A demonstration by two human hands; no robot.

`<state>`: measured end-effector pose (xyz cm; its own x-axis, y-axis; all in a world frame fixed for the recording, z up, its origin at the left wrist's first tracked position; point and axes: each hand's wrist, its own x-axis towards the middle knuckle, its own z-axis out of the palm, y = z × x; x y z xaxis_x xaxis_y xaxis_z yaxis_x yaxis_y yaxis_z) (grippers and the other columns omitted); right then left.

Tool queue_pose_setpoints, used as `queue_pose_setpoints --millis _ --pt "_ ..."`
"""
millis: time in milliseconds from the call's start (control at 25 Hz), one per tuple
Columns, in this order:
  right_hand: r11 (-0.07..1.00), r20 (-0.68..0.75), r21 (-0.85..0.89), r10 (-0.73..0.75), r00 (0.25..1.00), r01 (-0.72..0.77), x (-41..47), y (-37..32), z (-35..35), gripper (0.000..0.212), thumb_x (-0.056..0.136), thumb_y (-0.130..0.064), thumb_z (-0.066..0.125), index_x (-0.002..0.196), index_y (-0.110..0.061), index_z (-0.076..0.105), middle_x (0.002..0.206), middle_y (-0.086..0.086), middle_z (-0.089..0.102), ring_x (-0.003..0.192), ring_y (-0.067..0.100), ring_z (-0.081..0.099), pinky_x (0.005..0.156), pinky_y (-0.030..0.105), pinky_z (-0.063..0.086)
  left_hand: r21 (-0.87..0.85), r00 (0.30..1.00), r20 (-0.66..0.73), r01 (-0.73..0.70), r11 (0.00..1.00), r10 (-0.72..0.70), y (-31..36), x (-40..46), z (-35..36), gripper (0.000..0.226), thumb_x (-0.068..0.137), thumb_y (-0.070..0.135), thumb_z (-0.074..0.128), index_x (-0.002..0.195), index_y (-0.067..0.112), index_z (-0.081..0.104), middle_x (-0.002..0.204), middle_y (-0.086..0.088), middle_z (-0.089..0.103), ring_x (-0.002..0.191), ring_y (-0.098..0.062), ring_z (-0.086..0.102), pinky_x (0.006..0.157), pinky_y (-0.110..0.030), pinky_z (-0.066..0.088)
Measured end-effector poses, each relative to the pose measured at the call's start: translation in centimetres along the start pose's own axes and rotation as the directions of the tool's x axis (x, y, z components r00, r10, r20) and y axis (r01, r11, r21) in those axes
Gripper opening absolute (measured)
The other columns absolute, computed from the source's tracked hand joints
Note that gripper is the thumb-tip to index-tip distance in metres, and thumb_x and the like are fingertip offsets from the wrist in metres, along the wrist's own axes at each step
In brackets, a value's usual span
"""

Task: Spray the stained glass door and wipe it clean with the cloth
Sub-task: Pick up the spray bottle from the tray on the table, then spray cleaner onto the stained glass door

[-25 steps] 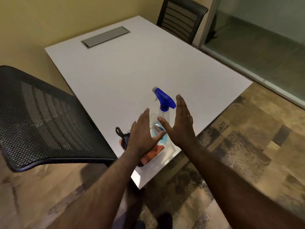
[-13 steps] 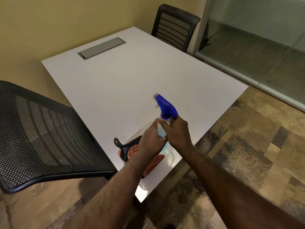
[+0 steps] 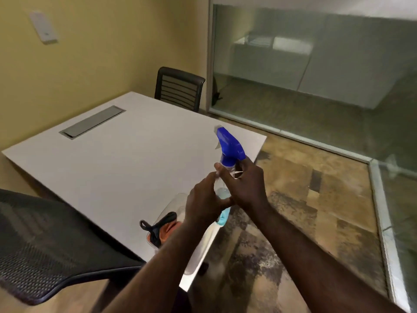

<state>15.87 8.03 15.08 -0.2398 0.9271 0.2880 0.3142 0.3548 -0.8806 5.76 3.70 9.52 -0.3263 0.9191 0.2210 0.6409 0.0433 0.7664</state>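
Note:
A clear spray bottle with a blue trigger head (image 3: 230, 146) and blue liquid is held tilted above the near corner of the white table (image 3: 117, 168). My right hand (image 3: 247, 186) is closed around its neck just under the head. My left hand (image 3: 203, 205) wraps the bottle's body and hides most of it. An orange cloth (image 3: 168, 229) lies on the table below my left wrist, inside something clear, with a black strap (image 3: 155, 225) over it. The glass wall and door (image 3: 316, 71) fill the right side of the room.
A black mesh chair (image 3: 52, 247) stands close at my left against the table. A second dark chair (image 3: 179, 90) is at the table's far end. A grey cable hatch (image 3: 91, 124) is set in the tabletop. Patterned floor (image 3: 316, 211) runs along the metal frame of the glass.
Both hands went from open beside the bottle to closed on it and lifted it off the table. The view has tilted up, bringing the glass wall into sight.

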Motion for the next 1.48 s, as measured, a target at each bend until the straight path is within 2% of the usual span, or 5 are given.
queue_pose_setpoints --millis 200,480,680,1080,1480 --pt "0.995 -0.114 0.051 0.095 0.989 -0.09 -3.5 -1.5 -8.4 0.044 0.085 -0.027 0.071 0.123 -0.026 0.048 0.115 -0.007 0.059 0.098 0.011 0.059 0.066 0.009 0.042 -0.229 0.943 0.256 -0.154 0.961 0.212 7.4 -2.5 1.9 0.065 0.057 0.056 0.072 0.115 0.028 0.061 0.112 0.015 0.071 0.1 0.0 0.066 0.086 -0.021 0.052" --pt "0.989 -0.493 -0.024 0.115 0.863 -0.145 -13.1 -1.7 -23.0 0.024 0.084 -0.021 0.07 0.106 -0.02 0.062 0.098 0.0 0.066 0.088 0.014 0.063 0.076 0.03 0.051 -0.465 0.684 0.541 -0.241 0.852 0.489 19.3 -8.8 9.9 0.049 0.055 0.018 0.085 0.096 0.029 0.062 0.088 0.022 0.072 0.081 0.012 0.065 0.072 -0.013 0.05" --pt "0.964 -0.709 -0.13 0.074 0.701 -0.233 -21.7 -3.1 -33.6 0.019 0.082 -0.03 0.069 0.079 -0.023 0.051 0.071 -0.008 0.053 0.065 0.01 0.051 0.063 0.027 0.04 -0.589 0.457 0.589 -0.323 0.741 0.667 29.6 -16.1 14.6 0.051 0.055 0.032 0.082 0.101 0.029 0.061 0.087 0.028 0.068 0.077 0.017 0.061 0.067 -0.005 0.043" --pt "0.864 -0.902 -0.309 -0.135 0.409 -0.397 -42.3 -9.4 -50.9 0.021 0.075 -0.056 0.059 0.081 -0.039 0.048 0.087 -0.006 0.06 0.076 0.009 0.058 0.068 0.03 0.049 -0.792 0.118 0.508 -0.326 0.517 0.853 47.7 -36.2 21.3 0.063 0.056 0.041 0.083 0.113 0.021 0.065 0.096 0.024 0.069 0.081 0.017 0.06 0.069 -0.006 0.043" --pt "0.659 -0.954 -0.275 -0.275 0.117 -0.7 -54.2 -13.9 -62.3 0.017 0.084 -0.047 0.059 0.089 -0.033 0.051 0.088 -0.011 0.052 0.076 0.01 0.053 0.063 0.028 0.041 -0.877 -0.152 0.425 -0.313 0.365 0.892 60.6 -49.8 25.3 0.036 0.067 0.02 0.086 0.088 0.037 0.062 0.081 0.035 0.069 0.08 0.01 0.067 0.068 -0.013 0.052"
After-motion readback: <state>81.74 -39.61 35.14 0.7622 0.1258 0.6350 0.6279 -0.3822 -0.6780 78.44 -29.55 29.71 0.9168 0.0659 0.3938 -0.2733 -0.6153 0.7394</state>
